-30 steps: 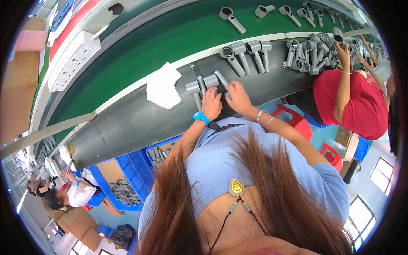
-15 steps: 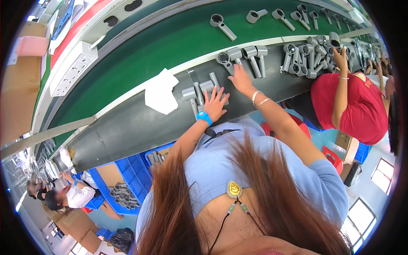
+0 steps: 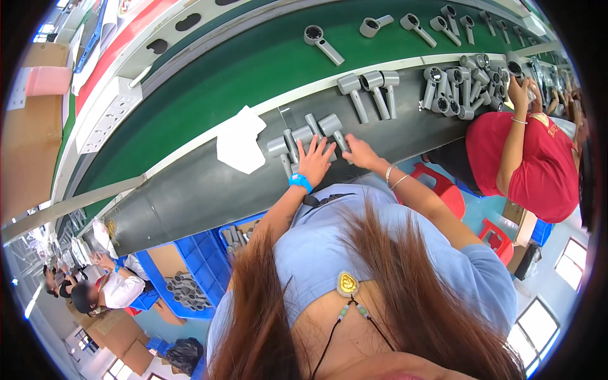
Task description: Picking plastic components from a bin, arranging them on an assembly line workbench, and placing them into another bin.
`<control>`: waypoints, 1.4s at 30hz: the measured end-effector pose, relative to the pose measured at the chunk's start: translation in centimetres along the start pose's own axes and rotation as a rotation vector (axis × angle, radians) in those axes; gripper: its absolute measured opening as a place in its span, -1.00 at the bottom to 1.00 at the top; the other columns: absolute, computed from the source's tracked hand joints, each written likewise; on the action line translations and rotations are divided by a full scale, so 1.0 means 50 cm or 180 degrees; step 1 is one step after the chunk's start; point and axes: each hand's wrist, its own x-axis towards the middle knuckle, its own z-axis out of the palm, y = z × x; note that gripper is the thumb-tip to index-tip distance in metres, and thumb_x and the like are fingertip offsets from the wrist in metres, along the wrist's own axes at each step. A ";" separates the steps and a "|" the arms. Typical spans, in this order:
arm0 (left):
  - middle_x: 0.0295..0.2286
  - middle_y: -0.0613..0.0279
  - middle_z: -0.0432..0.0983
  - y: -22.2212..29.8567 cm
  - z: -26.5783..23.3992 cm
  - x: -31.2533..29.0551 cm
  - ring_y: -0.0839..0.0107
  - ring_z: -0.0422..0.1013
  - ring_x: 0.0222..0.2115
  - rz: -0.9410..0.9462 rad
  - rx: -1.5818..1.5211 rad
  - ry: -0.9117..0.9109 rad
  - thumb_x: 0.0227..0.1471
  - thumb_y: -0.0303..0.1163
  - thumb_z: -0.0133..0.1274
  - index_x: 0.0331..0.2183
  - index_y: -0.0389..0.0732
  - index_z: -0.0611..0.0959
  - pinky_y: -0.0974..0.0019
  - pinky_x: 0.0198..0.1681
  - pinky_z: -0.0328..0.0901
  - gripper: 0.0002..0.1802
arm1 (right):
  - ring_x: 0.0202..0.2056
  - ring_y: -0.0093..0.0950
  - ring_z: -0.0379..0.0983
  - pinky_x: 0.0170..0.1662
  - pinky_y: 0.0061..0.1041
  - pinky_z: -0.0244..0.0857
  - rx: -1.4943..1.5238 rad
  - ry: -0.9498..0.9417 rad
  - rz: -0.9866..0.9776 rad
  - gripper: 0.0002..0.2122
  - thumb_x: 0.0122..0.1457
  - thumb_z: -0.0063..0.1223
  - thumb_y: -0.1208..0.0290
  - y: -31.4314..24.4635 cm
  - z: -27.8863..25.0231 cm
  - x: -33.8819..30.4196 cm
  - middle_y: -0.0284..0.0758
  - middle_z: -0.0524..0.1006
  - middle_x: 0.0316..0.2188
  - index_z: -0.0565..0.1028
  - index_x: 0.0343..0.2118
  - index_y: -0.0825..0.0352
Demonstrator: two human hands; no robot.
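My right hand (image 3: 362, 154) is closed round the handle of a grey handheld fan (image 3: 330, 124), whose round head points away from me over the dark bench. Just to its left, my left hand (image 3: 315, 159) lies with fingers spread on a group of similar grey fans (image 3: 277, 147), partly covering them. Farther off, three more fans (image 3: 349, 84) stand side by side along the bench's far edge. A white sheet (image 3: 241, 140) lies left of the group under my left hand.
Beyond the dark bench (image 3: 183, 202) runs a green conveyor belt (image 3: 209, 82) carrying spaced-out fans (image 3: 324, 45). A pile of fans (image 3: 465, 85) sits at right, beside a co-worker in a red shirt (image 3: 525, 164). Blue crates (image 3: 209, 259) with grey parts stand below the bench at left.
My right hand has brought one fan from the left end of the far row toward me, beside the group. My left hand has stayed nearly in place on the fans.
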 end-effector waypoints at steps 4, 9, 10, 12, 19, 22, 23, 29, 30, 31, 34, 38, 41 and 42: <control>0.07 0.26 0.10 -0.016 -0.003 -0.012 0.17 -0.09 0.15 -0.0140 0.0003 -0.0035 -0.18 -0.23 0.13 0.07 0.07 0.25 -0.33 0.08 -0.22 -0.27 | -0.33 -0.11 0.41 -0.29 -0.24 0.28 0.0098 -0.0057 -0.0255 -0.74 0.02 -0.01 0.23 -0.034 -0.044 0.052 -0.08 0.47 -0.44 0.39 -0.47 0.38; 0.09 0.21 0.06 -0.009 -0.024 -0.015 0.14 -0.11 0.15 -0.0207 -0.0213 -0.0254 -0.19 -0.23 0.13 0.08 -0.01 0.22 -0.30 0.09 -0.22 -0.24 | -0.33 -0.14 0.37 -0.28 -0.24 0.24 0.0275 0.1690 -0.0572 -0.83 0.01 0.01 0.35 -0.107 -0.209 0.263 -0.12 0.43 -0.45 0.40 -0.45 0.37; 0.09 0.19 0.04 -0.003 -0.027 -0.010 0.12 -0.11 0.15 -0.0214 -0.0376 -0.0283 -0.19 -0.23 0.13 0.07 -0.02 0.23 -0.29 0.10 -0.22 -0.25 | -0.29 -0.13 0.36 -0.27 -0.24 0.27 -0.0024 0.1757 -0.0586 -0.75 -0.03 0.09 0.32 -0.087 -0.225 0.313 -0.13 0.42 -0.36 0.37 -0.35 0.36; 0.09 0.11 0.02 0.011 -0.034 -0.014 0.08 -0.12 0.15 -0.0351 -0.0574 -0.0173 -0.18 -0.24 0.12 0.07 -0.05 0.23 -0.22 0.12 -0.21 -0.27 | -0.28 -0.16 0.39 -0.29 -0.30 0.32 -0.0939 0.1725 -0.0319 -0.66 -0.06 0.15 0.30 -0.094 -0.237 0.381 -0.11 0.41 -0.33 0.30 -0.31 0.37; 0.06 -0.02 0.03 0.024 -0.044 -0.050 -0.03 -0.08 0.12 -0.1050 -0.1033 0.0361 -0.20 -0.35 0.13 0.02 -0.11 0.28 -0.08 0.13 -0.12 -0.32 | -0.30 -0.14 0.43 -0.26 -0.27 0.34 -0.1256 0.0828 -0.0153 -0.57 -0.06 0.13 0.22 -0.059 -0.220 0.500 -0.05 0.42 -0.32 0.25 -0.26 0.40; 0.06 -0.04 0.04 0.004 -0.066 -0.041 -0.04 -0.06 0.11 -0.1115 -0.1150 0.0504 -0.22 -0.41 0.14 0.01 -0.14 0.30 -0.07 0.12 -0.10 -0.32 | -0.42 -0.20 0.46 -0.33 -0.31 0.34 -0.0296 0.0554 -0.0003 -0.64 -0.01 0.04 0.25 -0.035 -0.278 0.510 -0.10 0.47 -0.43 0.29 -0.26 0.41; 0.06 -0.05 0.04 -0.014 -0.062 -0.041 -0.06 -0.05 0.10 -0.1164 -0.1165 0.0624 -0.22 -0.43 0.14 0.01 -0.16 0.30 -0.03 0.11 -0.08 -0.33 | -0.58 -0.38 0.44 -0.46 -0.43 0.31 0.0071 0.0340 -0.0143 -0.68 0.03 -0.05 0.29 -0.054 -0.296 0.490 -0.20 0.48 -0.55 0.33 -0.22 0.41; 0.07 -0.05 0.01 -0.075 -0.159 0.026 -0.08 -0.02 0.08 -0.1120 -0.1424 0.1607 -0.21 -0.41 0.16 0.02 -0.16 0.29 0.02 0.11 -0.03 -0.30 | -0.74 -0.68 0.20 -0.68 -0.71 0.08 0.1542 -0.1592 -0.0096 -0.69 0.11 -0.22 0.30 -0.191 -0.386 0.263 -0.32 0.45 -0.62 0.40 -0.17 0.40; 0.08 -0.04 0.01 -0.079 -0.187 0.040 -0.08 -0.02 0.08 -0.0986 -0.1528 0.1619 -0.24 -0.40 0.19 0.03 -0.15 0.28 0.02 0.11 -0.02 -0.27 | -0.74 -0.68 0.20 -0.68 -0.71 0.08 0.1543 -0.1592 -0.0089 -0.69 0.11 -0.22 0.30 -0.198 -0.382 0.239 -0.32 0.45 -0.62 0.40 -0.17 0.40; 0.08 -0.04 0.01 -0.079 -0.203 0.042 -0.08 -0.02 0.08 -0.0861 -0.1628 0.1634 -0.27 -0.39 0.22 0.04 -0.14 0.28 0.02 0.11 -0.02 -0.23 | -0.76 -0.70 0.17 -0.72 -0.72 0.04 0.1614 -0.1829 0.0102 -0.69 0.10 -0.21 0.28 -0.206 -0.375 0.219 -0.33 0.43 -0.66 0.43 -0.21 0.39; 0.05 -0.06 0.04 -0.075 -0.216 0.040 -0.05 0.10 0.01 -0.0574 -0.1707 0.1274 -0.35 -0.40 0.27 0.05 -0.10 0.27 0.06 0.05 0.09 -0.15 | -0.82 -0.71 0.09 -0.79 -0.75 -0.07 0.1918 -0.1978 0.0299 -0.68 0.09 -0.21 0.25 -0.201 -0.336 0.182 -0.32 0.39 -0.73 0.46 -0.26 0.40; -0.02 0.04 0.16 -0.071 -0.199 -0.011 0.06 0.22 -0.06 -0.0479 -0.2348 0.1098 -0.36 -0.40 0.29 0.04 -0.08 0.30 0.18 -0.04 0.22 -0.16 | -0.83 -0.72 0.08 -0.82 -0.76 -0.12 0.2466 -0.2281 0.0552 -0.65 0.10 -0.19 0.23 -0.199 -0.294 0.162 -0.29 0.38 -0.74 0.43 -0.27 0.47; -0.11 0.08 0.26 -0.069 -0.196 -0.049 0.09 0.27 -0.11 -0.0816 -0.2491 0.1163 -0.36 -0.42 0.29 0.02 -0.11 0.31 0.23 -0.05 0.22 -0.18 | -0.83 -0.73 0.11 -0.81 -0.76 -0.09 0.2678 -0.2084 0.0608 -0.62 0.12 -0.16 0.11 -0.219 -0.251 0.150 -0.28 0.41 -0.73 0.44 -0.30 0.41; -0.12 0.08 0.28 -0.074 -0.191 -0.059 0.11 0.29 -0.13 -0.0886 -0.2537 0.1255 -0.36 -0.43 0.29 0.02 -0.13 0.31 0.24 -0.05 0.23 -0.18 | -0.83 -0.73 0.11 -0.81 -0.76 -0.09 0.2670 -0.2080 0.0609 -0.62 0.12 -0.16 0.11 -0.229 -0.244 0.146 -0.28 0.41 -0.73 0.44 -0.30 0.41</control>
